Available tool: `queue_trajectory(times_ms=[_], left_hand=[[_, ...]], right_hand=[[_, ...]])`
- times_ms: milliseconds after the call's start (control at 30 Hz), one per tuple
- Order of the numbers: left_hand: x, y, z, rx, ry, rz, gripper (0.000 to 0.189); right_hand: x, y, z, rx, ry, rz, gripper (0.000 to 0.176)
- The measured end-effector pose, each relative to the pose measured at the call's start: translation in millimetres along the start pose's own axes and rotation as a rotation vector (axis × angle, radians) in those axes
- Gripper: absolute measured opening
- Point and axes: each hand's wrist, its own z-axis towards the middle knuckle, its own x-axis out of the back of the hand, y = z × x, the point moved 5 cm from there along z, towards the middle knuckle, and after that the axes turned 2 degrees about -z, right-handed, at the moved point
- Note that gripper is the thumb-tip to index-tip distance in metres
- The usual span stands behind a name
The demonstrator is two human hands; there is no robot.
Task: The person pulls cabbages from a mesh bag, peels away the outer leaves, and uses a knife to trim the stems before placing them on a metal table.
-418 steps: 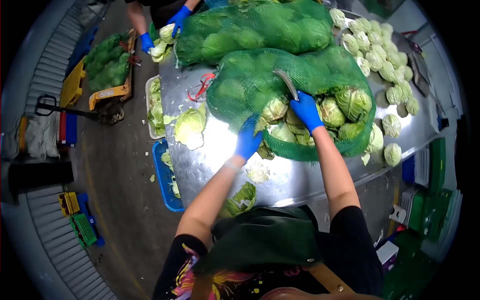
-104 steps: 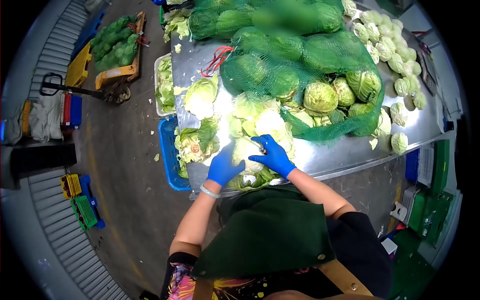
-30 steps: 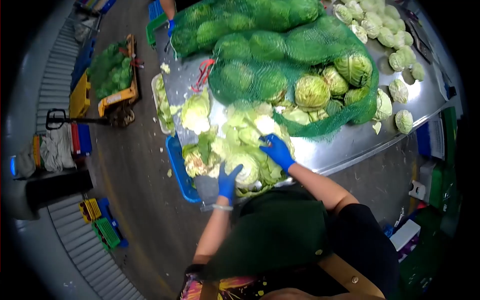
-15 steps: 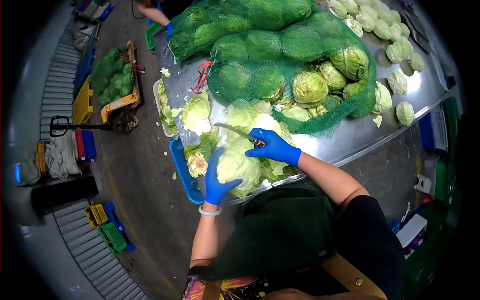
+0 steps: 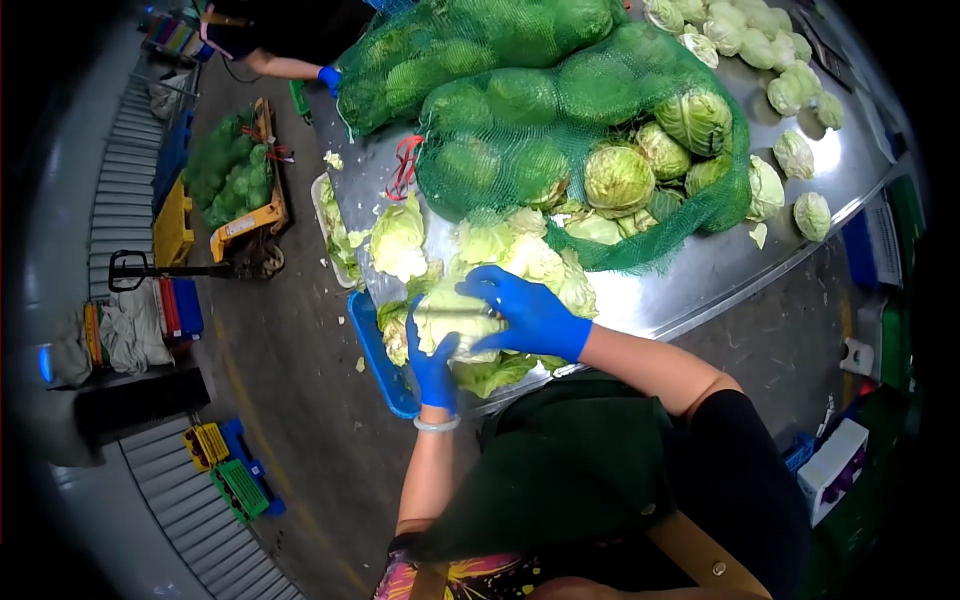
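Note:
A pale green cabbage [image 5: 450, 318] is held between my two blue-gloved hands above the near left part of the metal table. My left hand [image 5: 432, 365] wraps round its lower left side. My right hand [image 5: 525, 312] curves over its right side with bent fingers; the knife handle shows only as a small dark bit near these fingers, and its blade is not clearly visible. Loose leaves [image 5: 495, 373] lie under and beside the cabbage. Behind it are more torn leaves [image 5: 530, 255] and an open green net bag [image 5: 500, 140] of cabbages.
The metal table [image 5: 690, 300] bears trimmed cabbages [image 5: 795, 155] at the right and another full net bag [image 5: 470, 50] at the back. A blue bin [image 5: 385, 365] stands at the near left edge. Another person's gloved hand [image 5: 330, 80] is by the far bag.
My right hand has closed in over the cabbage, and the knife blade seen earlier no longer shows clearly. The cabbage has turned and shifted slightly left. More of the other person's arm shows.

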Motion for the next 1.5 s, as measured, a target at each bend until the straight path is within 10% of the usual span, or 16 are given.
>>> queue_trajectory(times_ms=[167, 367, 400, 467, 533, 667, 833, 867, 933, 1000, 1067, 1500], left_hand=[[2, -15, 1, 0.358, 0.114, -0.53, 0.06], [-52, 40, -16, 0.368, -0.009, -0.894, 0.059], [-63, 50, -18, 0.304, -0.079, -1.022, 0.061], [-60, 57, -26, 0.375, -0.123, -0.894, 0.076], [-9, 22, -26, 0.415, -0.114, -0.074, 0.078], [-43, 80, -18, -0.441, -0.191, 0.673, 0.112], [-20, 3, -3, -0.08, -0.266, 0.382, 0.119], [-15, -20, 1, -0.079, -0.258, 0.376, 0.119], [-7, -64, 2, -0.102, -0.11, 0.405, 0.118], [-6, -91, 5, -0.095, -0.023, 0.483, 0.117], [-9, -97, 11, -0.065, 0.023, 0.446, 0.116], [-19, -89, 17, -0.062, 0.063, 0.686, 0.113]], right_hand=[[25, 91, 15, -0.503, 0.321, 0.215, 0.022], [-2, 45, 10, -0.368, -0.22, 0.383, 0.088], [-17, 53, 7, -0.052, -0.089, 0.271, 0.093], [-15, 63, 4, -0.557, -0.216, 0.555, 0.077], [-26, 93, -6, -0.682, -0.149, 0.905, 0.055], [-29, 94, -16, -0.742, -0.262, 0.969, 0.042], [-39, 118, -35, -0.92, -0.248, 0.716, 0.039], [-42, 123, -40, -0.921, -0.257, 0.711, 0.039], [-12, 103, -41, -0.203, 0.157, 0.037, 0.027], [-17, 94, -53, -0.037, 0.029, -0.092, 0.034], [-21, 86, -63, -0.191, -0.256, -0.25, 0.039], [-46, 114, -40, -0.124, -0.322, -0.594, 0.064]])
